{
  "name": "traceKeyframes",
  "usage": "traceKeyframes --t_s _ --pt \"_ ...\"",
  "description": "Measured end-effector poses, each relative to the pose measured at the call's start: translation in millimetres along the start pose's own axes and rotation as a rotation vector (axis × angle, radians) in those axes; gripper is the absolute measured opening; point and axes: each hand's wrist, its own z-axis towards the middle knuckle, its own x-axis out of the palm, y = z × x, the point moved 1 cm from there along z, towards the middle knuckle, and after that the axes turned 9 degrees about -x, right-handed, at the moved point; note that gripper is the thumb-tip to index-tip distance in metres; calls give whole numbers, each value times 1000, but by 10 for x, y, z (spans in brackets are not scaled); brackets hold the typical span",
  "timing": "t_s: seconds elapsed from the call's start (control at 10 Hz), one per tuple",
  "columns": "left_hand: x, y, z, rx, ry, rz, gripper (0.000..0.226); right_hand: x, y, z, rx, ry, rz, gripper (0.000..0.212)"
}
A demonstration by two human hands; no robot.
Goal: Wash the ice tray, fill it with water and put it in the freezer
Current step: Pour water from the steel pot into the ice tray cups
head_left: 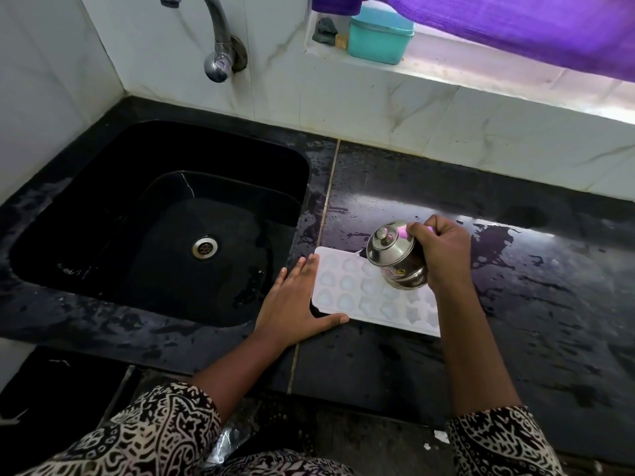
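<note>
A white ice tray [347, 290] with several moulded cells lies flat on the wet black counter, just right of the sink. My left hand [295, 304] rests flat against its left edge, fingers straight, thumb along the near edge. My right hand [443, 252] grips a small steel lidded jug [395, 259], tilted over the tray's far side with its lid end pointing left. A thin stream of water runs from it toward the tray's far edge. My right forearm hides the tray's right end.
The black sink [165, 221] with a steel drain [205, 247] lies to the left, under a wall tap [220, 46]. The black counter [515, 286] is wet. A teal box [379, 37] sits on the window ledge under a purple cloth [515, 25].
</note>
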Motion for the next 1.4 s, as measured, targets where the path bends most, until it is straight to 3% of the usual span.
traceKeyframes --t_s 0.9,1.4 --pt "10 10 9 0 -8 4 120 -56 -17 -8 70 -28 111 34" --pt "1 -2 3 -1 0 14 119 -183 -55 -34 196 -163 444 23"
